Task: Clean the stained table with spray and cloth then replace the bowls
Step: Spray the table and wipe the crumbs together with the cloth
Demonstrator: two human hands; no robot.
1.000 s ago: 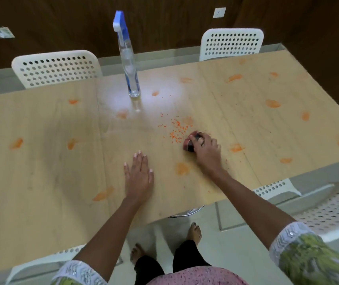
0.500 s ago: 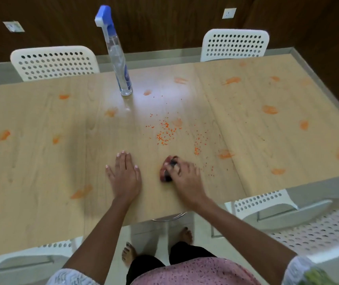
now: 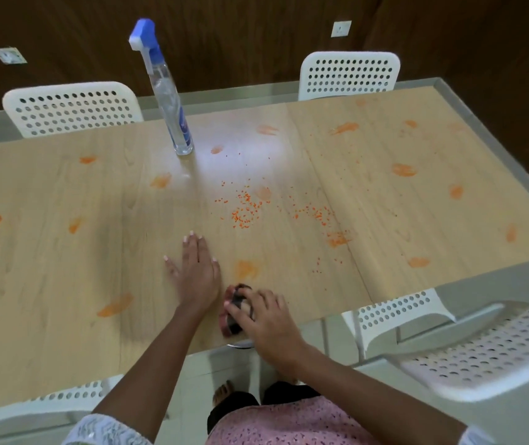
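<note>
Dark brown panelled wall behind, white perforated plastic chairs point(image 3: 70, 107) along the far and near edges, pale wood-grain table point(image 3: 48, 252) dotted with orange smears.

Since a second ago: right hand point(image 3: 266, 319) drawn back from mid-table to the near edge, dragging the bunched dark-and-reddish cloth point(image 3: 234, 311) with it, now just beside the left wrist. Fingers curled over the cloth, pressing it down. Left hand point(image 3: 197, 268) flat and spread on the wood, fingers straight, bracing; hardly moved.

Left behind by that stroke: loose orange crumbs point(image 3: 243, 210) scattered in a band across the middle. Pale orange smear point(image 3: 247, 268) just beyond the cloth not fully lifted, faint but present. Many more orange smears toward the left edge, the right edge and the far right corner, untouched.

Judged from this: wiping under way, well short of done; crumbs need gathering and the outlying smears need spray. No bowls in view, so replacing them lies ahead.

Clear plastic spray bottle with blue trigger head point(image 3: 168, 88) upright toward the far edge, left of centre, well apart from both hands. Blue label point(image 3: 184, 130) low on the bottle, lettering too small to read. No other writing legible; two pale wall sockets point(image 3: 341, 28) unmarked.
</note>
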